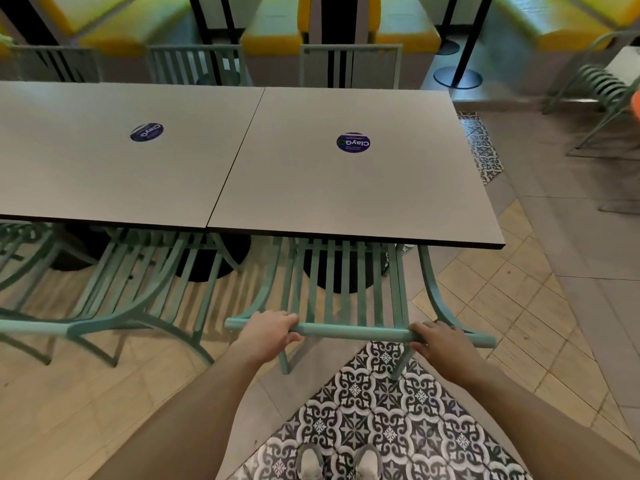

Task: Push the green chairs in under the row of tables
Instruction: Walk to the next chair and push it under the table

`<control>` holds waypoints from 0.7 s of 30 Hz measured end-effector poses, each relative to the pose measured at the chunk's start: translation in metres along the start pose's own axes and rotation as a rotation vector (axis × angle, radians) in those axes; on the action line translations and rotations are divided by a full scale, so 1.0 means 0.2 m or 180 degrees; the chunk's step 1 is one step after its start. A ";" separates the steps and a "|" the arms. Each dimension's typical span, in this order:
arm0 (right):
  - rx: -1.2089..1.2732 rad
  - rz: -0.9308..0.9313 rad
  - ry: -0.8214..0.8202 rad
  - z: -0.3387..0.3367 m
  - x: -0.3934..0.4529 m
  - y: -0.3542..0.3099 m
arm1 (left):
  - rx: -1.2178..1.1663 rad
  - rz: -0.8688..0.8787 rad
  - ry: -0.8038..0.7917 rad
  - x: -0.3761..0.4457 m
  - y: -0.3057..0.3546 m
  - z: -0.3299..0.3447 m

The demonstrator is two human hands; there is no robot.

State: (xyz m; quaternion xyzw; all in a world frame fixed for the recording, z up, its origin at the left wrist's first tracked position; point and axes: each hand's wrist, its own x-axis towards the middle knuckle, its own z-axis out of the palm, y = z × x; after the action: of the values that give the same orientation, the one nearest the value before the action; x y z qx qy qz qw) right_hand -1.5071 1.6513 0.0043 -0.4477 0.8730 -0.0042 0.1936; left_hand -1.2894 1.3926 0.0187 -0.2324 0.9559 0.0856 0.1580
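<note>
Your left hand [268, 336] and right hand [441, 344] both wrap the top rail of the green chair [346, 282], fingers curled over it, one toward each end. Beyond your grip the slatted back runs forward, and the seat seems tucked under the right-hand table [398, 188], though its edge hides it. Left of your grip, a second green chair [138, 282] sits at the adjoining table [86, 168]. Under your grip: patterned floor tiles [374, 410]. Past the tables, yellow benches [270, 36].
</note>
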 end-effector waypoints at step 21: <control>0.0026 0.0051 -0.0009 0.02 -0.04 -0.03 | -0.0025 0.0099 0.0093 -0.03 -0.05 0.06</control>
State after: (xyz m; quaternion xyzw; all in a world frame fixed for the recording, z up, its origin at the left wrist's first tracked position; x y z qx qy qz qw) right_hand -1.4959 1.6542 0.0039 -0.4399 0.8762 -0.0056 0.1968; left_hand -1.2766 1.3897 0.0082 -0.2192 0.9613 0.0884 0.1417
